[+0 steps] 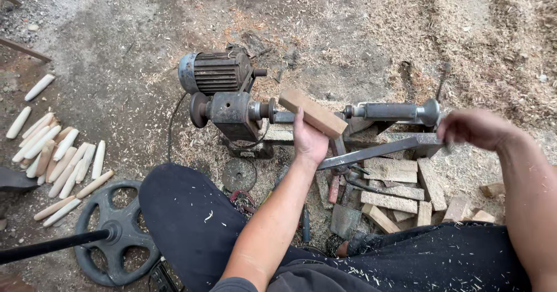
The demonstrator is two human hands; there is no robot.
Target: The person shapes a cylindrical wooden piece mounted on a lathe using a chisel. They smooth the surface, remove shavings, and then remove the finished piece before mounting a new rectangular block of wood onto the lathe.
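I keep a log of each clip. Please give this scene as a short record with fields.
place: dirt floor with sawdust
machine: small lathe with motor
left hand: holds wood block between the lathe centres
right hand: at the tailstock end; grip hidden
left side: pile of turned pegs, weight plate
under lathe: cut wood blocks

The left hand (309,141) holds a rectangular wood block (312,113) tilted between the lathe's drive spindle (268,110) and the tailstock (387,111). The right hand (473,128) rests at the tailstock's far end, seemingly on its handwheel (430,112), though its fingers hide the grip. An electric motor (212,72) sits behind the spindle. Turned pale pegs (55,155) lie on the sawdust-strewn floor (371,31); cut wood pieces (400,193) lie below the lathe.
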